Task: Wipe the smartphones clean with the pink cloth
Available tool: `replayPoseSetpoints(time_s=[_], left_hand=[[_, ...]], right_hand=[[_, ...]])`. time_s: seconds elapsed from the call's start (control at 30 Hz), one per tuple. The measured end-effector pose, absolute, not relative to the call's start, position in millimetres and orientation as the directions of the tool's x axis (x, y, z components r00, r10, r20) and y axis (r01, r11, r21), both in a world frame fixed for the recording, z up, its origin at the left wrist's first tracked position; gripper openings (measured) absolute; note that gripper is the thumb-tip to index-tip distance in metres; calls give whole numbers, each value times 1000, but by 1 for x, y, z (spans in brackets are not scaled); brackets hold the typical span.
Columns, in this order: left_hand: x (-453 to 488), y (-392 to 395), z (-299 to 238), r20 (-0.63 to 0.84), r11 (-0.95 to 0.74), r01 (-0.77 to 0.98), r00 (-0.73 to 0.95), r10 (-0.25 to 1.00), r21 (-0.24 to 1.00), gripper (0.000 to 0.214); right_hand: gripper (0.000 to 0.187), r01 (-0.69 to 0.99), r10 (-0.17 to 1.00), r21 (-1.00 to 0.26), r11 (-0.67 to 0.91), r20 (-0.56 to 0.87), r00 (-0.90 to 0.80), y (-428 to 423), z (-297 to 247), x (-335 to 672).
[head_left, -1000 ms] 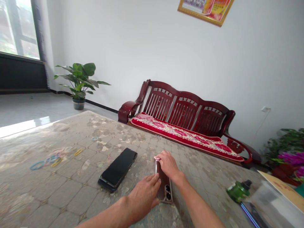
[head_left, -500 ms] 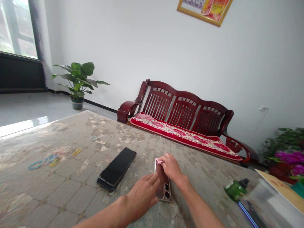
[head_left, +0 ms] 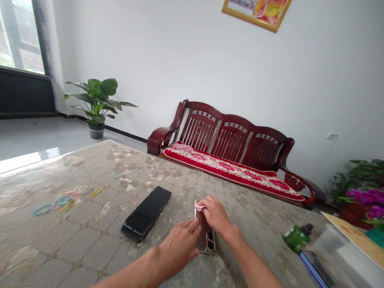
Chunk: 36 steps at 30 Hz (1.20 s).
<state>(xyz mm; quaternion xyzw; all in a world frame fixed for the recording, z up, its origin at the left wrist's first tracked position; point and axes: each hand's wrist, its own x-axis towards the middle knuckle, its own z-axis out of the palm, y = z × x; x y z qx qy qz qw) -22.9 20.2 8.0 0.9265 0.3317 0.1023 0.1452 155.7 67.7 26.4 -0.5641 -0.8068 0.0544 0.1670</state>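
Observation:
A smartphone point(head_left: 203, 236) lies back up on the patterned table cover, its round camera lenses toward me. My left hand point(head_left: 181, 241) holds it by the left side, fingers laid over the edge and thumb near the lower end. A small pink cloth point(head_left: 199, 207) is pinched under the fingers of my right hand point(head_left: 215, 215) and pressed against the phone's far end. Part of the phone's back is hidden beneath both hands. To the left, a black phone point(head_left: 149, 209) rests screen up on top of another dark phone or case point(head_left: 133, 233).
Several coloured hair ties point(head_left: 66, 201) are scattered at the table's left. On the right stand a green bottle point(head_left: 297, 237), another phone point(head_left: 317, 267) and a clear plastic box point(head_left: 345, 256). Beyond the table cover point(head_left: 90, 240) is a red wooden bench point(head_left: 229, 138).
My right hand has shifted slightly with the pink cloth at the phone's far end. My left hand stays on the phone. The whole view has moved a little.

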Motion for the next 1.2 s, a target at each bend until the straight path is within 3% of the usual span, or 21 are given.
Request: replayPoseSetpoints(time_s=[0.37,0.5,0.63,0.83,0.97,1.2], left_hand=[[-23,22,3,125,-738,572,754,645,358,46],[-23,22,4,123,-748,568,763,635,343,53],[-24,21,7,88,-726,583,755,650,366,44],[-25,20,4,133,-752,562,764,631,345,61],[-25,20,4,122,-754,570,766,631,326,54],[-26,16,12,89,-750,606,759,645,265,40]], right_hand=[[24,837,904,-342,428,158,-398,40,31,167],[25,883,931,-305,358,191,-312,55,27,169],[22,917,946,-265,297,209,-246,73,21,170],[20,866,934,-350,357,162,-319,50,27,178],[20,844,930,-392,366,135,-341,44,31,185],[19,892,953,-347,289,194,-233,83,27,183]])
